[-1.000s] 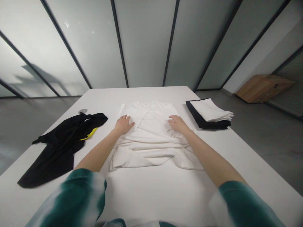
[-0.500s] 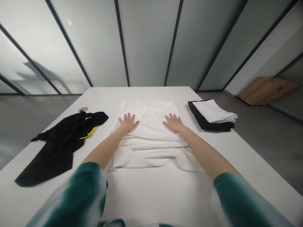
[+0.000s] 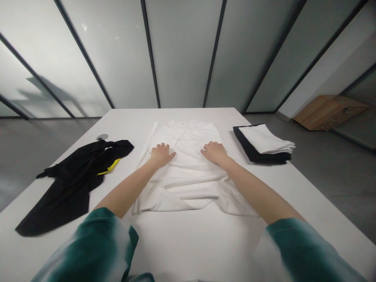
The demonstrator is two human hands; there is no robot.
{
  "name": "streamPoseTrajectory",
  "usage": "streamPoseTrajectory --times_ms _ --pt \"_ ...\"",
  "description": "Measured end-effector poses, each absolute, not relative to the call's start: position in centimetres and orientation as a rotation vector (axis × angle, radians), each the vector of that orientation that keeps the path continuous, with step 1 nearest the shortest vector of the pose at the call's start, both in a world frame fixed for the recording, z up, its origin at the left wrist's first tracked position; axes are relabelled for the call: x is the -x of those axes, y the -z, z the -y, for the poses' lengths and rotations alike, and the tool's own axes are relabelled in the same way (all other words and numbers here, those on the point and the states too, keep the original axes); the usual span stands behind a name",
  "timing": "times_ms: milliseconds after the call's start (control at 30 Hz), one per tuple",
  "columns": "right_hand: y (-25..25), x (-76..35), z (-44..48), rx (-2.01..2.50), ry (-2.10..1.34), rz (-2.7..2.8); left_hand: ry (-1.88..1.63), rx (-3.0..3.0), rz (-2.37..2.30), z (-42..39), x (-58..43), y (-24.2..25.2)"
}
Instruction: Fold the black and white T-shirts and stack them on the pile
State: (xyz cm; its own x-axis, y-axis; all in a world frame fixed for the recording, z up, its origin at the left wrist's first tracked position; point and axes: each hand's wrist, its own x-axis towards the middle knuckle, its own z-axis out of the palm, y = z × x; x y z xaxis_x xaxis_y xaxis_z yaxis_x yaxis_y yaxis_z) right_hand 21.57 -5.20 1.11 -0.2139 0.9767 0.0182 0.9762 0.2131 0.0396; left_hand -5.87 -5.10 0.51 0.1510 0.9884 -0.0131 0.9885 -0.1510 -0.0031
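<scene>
A white garment lies spread on the white table, its lower part creased into several folds. On its left side rests my left hand, palm down with the fingers bent and the thumb apart. My right hand touches the right side of the cloth in the same way, fingers curled and thumb pointing inward. Neither hand shows cloth clearly gripped between the fingers. The garment's far edge reaches beyond both hands.
A crumpled black garment with a yellow piece lies at the left, near a small round grey object. Folded white cloth sits on folded black cloth at the right. Behind stands a frosted glass wall.
The fingers of both my hands have bent from lying flat and spread to curled on the cloth. The far part of the white garment looks shifted slightly away from me.
</scene>
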Motion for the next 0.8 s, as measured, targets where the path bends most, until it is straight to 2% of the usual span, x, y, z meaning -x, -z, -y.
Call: streamPoseTrajectory --times_ms 167,367,633,800 --pt "0.9 -21.4 8.0 -1.936 0.118 -2.398 0.116 -2.287 -1.987 7.8 5.9 0.9" --pt "2.0 -21.0 5.8 -1.961 0.238 -2.304 0.136 -2.265 -1.995 6.1 5.6 1.7" --pt "1.2 -20.5 1.3 -2.027 0.217 -2.309 0.110 -2.273 -1.992 1.0 5.9 1.7" --pt "1.5 -20.5 -0.7 -2.013 0.181 -2.372 -0.026 -2.317 -2.004 -0.7 6.0 1.6"
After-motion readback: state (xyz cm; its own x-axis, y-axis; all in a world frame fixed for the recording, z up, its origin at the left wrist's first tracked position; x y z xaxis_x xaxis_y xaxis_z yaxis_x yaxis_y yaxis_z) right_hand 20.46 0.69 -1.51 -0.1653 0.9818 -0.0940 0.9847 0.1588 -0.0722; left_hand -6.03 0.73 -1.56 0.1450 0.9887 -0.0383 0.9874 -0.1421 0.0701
